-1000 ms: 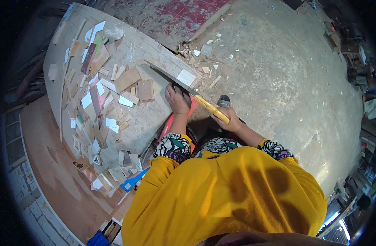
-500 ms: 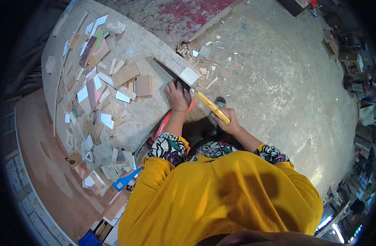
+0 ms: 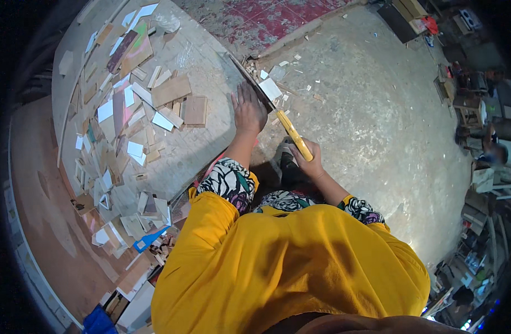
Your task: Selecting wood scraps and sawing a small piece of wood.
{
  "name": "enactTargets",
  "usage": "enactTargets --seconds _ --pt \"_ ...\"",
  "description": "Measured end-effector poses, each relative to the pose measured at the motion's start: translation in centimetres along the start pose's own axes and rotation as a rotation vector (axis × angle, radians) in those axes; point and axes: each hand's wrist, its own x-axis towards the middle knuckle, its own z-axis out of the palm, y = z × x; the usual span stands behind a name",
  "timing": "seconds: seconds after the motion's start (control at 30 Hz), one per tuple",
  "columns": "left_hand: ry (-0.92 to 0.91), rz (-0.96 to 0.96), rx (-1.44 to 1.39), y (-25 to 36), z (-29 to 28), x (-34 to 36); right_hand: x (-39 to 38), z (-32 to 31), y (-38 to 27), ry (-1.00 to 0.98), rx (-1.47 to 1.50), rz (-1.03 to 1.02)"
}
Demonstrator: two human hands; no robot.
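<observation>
Now our right hand (image 3: 310, 158) grips the yellow-handled saw (image 3: 290, 131), whose long axis slants forward-left; just left of the saw, our left hand (image 3: 250, 110) lies flat, fingers extended, nearer its tip.

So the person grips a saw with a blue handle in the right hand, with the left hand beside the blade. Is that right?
Not quite: the saw's handle is yellow, not blue, as the head view shows. The right hand does grip it, and the left hand is beside the blade.
</observation>
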Motion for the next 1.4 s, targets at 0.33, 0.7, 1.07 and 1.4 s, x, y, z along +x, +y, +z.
enactTargets --seconds 0.33,0.7,1.07,1.4 --pt "-0.107 -0.027 0.076 0.2 -0.1 1.5 1.2 -0.6 -0.3 -0.027 0.042 0.087" --pt "-0.136 -0.07 0.039 0.6 -0.9 1.6 3.5 -2.7 -3.8 -0.042 0.042 0.144" --pt "-0.159 -0.105 0.074 0.7 0.1 1.2 3.3 -2.2 -4.0 -0.053 -0.05 0.091" --pt "-0.13 -0.095 0.026 0.7 -0.4 1.5 4.2 -4.3 -5.4 -0.04 0.001 0.238"
